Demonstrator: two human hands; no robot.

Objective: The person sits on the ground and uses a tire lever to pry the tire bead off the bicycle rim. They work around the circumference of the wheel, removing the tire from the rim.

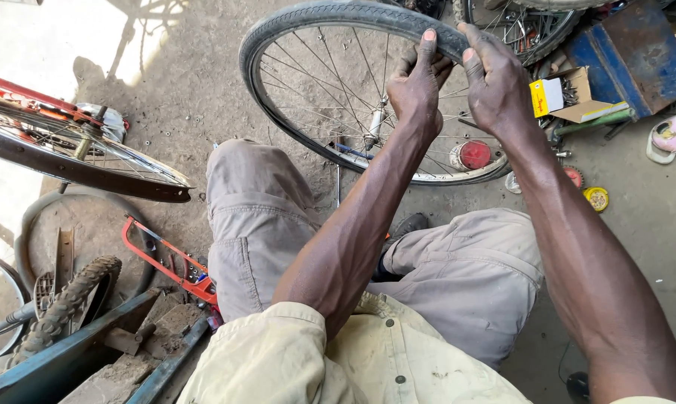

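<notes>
The left hand [416,82] gripped the far edge of a bicycle tyre [330,16], fingers curled over the tread and clamped on the rubber. Just beside it, the right hand [495,78] was closed over the same stretch of tyre in the same way, thumb tip near the left hand's fingertips. The tyre sat on a spoked wheel [338,90] that stood on the dirt floor in front of the person's knees, tilted a little, its hub [374,126] showing between the spokes under the left wrist. A round red reflector [472,155] hung among the spokes at the near right side of the rim.

Right of the wheel lay an open cardboard box [577,101] with a yellow and white rectangular label on its near flap and small metal parts inside. It rested against a blue metal case [637,56]. Nearer the right forearm, a small round yellow tin [597,198] lay on the ground.

On the left stood another bicycle wheel with a red frame [24,93] above it. Below that lay a red hacksaw [166,258], a knobbly tyre [65,303] and a blue metal frame [69,352].
</notes>
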